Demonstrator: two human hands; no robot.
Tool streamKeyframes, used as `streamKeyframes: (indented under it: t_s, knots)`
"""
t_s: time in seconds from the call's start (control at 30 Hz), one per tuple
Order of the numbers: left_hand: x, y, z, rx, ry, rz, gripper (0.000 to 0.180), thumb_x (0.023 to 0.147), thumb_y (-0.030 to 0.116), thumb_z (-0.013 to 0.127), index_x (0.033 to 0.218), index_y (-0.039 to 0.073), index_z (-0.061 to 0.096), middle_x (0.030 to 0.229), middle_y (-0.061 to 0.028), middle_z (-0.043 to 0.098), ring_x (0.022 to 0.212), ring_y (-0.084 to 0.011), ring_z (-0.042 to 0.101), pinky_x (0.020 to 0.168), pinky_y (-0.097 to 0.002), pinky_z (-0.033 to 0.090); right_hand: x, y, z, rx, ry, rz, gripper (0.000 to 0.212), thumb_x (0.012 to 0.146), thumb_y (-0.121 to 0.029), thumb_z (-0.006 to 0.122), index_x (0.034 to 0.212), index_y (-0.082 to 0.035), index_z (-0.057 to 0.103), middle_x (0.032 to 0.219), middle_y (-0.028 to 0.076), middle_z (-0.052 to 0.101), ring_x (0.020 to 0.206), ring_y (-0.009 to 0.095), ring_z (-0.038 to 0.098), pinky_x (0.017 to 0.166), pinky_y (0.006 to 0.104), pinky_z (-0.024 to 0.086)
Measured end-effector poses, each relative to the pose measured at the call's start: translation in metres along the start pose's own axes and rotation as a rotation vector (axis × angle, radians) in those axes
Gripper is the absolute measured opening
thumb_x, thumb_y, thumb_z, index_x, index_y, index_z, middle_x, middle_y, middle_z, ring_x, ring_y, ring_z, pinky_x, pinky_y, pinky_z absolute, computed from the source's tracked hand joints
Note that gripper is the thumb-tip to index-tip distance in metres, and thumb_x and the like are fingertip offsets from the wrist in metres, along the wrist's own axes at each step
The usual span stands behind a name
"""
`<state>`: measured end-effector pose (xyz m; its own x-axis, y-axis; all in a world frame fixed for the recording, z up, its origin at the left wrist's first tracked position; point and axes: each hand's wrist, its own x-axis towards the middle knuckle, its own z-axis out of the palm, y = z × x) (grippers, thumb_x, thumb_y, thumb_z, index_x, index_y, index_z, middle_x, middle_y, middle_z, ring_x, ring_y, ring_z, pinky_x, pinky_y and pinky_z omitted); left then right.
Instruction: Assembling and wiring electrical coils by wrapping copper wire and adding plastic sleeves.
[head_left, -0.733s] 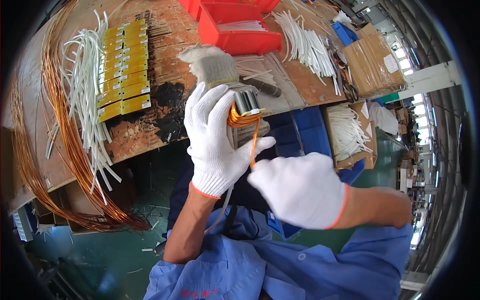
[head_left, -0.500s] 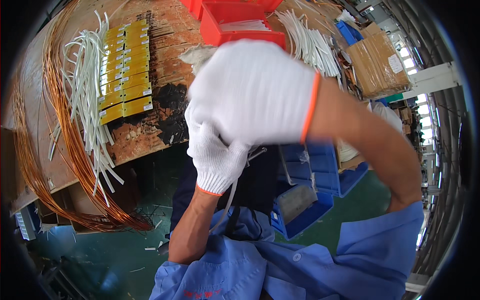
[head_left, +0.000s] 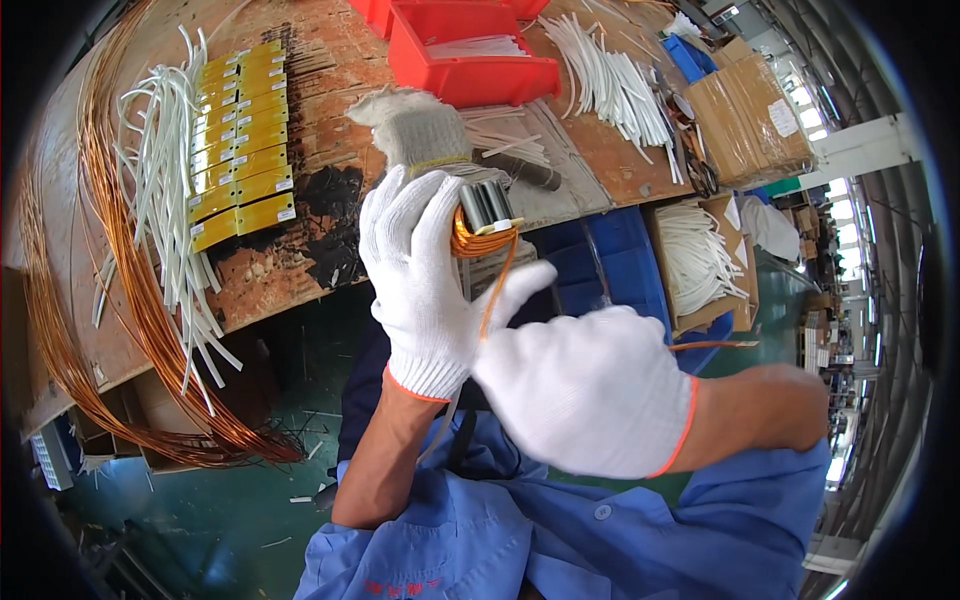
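My left hand (head_left: pixel 415 265), in a white knit glove with an orange cuff, grips a copper coil (head_left: pixel 478 243) wound round a grey ribbed core (head_left: pixel 486 204). Its thumb points right, below the coil. From the coil a copper wire (head_left: pixel 497 290) runs down into my gloved right hand (head_left: pixel 590 400), whose fingers are closed round it. The free wire end (head_left: pixel 715 345) sticks out to the right past that hand. A thin white tube (head_left: pixel 440 430) hangs below my left wrist. The right fingertips are partly hidden and slightly blurred.
On the worn bench (head_left: pixel 320 120) lie yellow labelled sheets (head_left: pixel 245 160), white sleeves (head_left: pixel 165 180), long copper wires (head_left: pixel 110 230) and a grey cloth bundle (head_left: pixel 415 130). A red bin (head_left: pixel 470 75) stands behind. Right are a blue bin (head_left: pixel 630 255), a sleeve-filled carton (head_left: pixel 745 245) and a cardboard box (head_left: pixel 750 120).
My right hand has moved down and right from over my left hand, drawing the copper wire with it. The coil in my left hand now shows.
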<state>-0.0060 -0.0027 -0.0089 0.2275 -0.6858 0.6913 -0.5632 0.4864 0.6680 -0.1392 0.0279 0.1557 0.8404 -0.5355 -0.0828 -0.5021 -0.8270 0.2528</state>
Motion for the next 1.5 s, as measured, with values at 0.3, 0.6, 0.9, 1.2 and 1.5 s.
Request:
streamKeyframes:
  t_s: [0.3,0.6,0.9,1.2,1.5]
  knots:
    - [0.001,0.005,0.001,-0.186,0.05,-0.239,0.066,0.072,0.024,0.106,0.125,0.0,0.074,0.135,-0.0195,0.071,0.136,-0.043,0.063,0.119,-0.0541,0.049,0.149,0.136,0.019,0.215,0.016,-0.588,0.022,0.097,-0.024,0.077,0.086,-0.006,0.084,0.079,0.007,0.078,0.076,0.025,0.077,0.07,0.0399,0.06]
    - [0.004,-0.002,-0.003,-0.124,0.042,-0.097,0.064,0.075,0.027,0.104,0.126,0.002,0.074,0.129,-0.015,0.076,0.138,-0.0425,0.063,0.126,-0.0615,0.041,0.033,0.122,0.064,0.673,0.141,-0.036,0.018,0.105,-0.015,0.066,0.115,-0.002,0.074,0.093,0.022,0.076,0.086,0.04,0.077,0.074,0.0504,0.059]
    - [0.034,0.053,-0.045,-0.019,-0.488,0.262,0.052,0.076,0.017,0.084,0.125,0.0,0.076,0.121,-0.0156,0.071,0.124,-0.0369,0.068,0.117,-0.0563,0.05,-0.105,-0.047,0.069,1.376,0.174,0.595,0.021,0.113,-0.011,0.062,0.123,0.003,0.074,0.105,0.017,0.078,0.08,0.024,0.077,0.073,0.0356,0.062]
    - [0.017,0.076,-0.015,-0.078,-1.063,0.797,0.034,0.08,0.014,0.079,0.11,-0.001,0.079,0.077,-0.0026,0.051,0.069,-0.0198,0.058,0.069,-0.036,0.051,-0.139,0.055,0.133,1.453,0.233,0.62,0.039,0.118,-0.033,0.063,0.124,0.002,0.077,0.113,0.011,0.081,0.098,0.018,0.077,0.09,0.0367,0.063]
    - [0.03,0.092,0.001,-0.02,-1.126,0.924,0.028,0.086,0.017,0.081,0.11,0.003,0.08,0.073,-0.0004,0.049,0.057,-0.0149,0.056,0.049,-0.0324,0.04,0.009,0.283,0.248,0.222,0.3,0.74,0.029,0.104,-0.019,0.066,0.131,-0.022,0.077,0.117,0.015,0.076,0.111,0.039,0.075,0.092,0.0529,0.061]
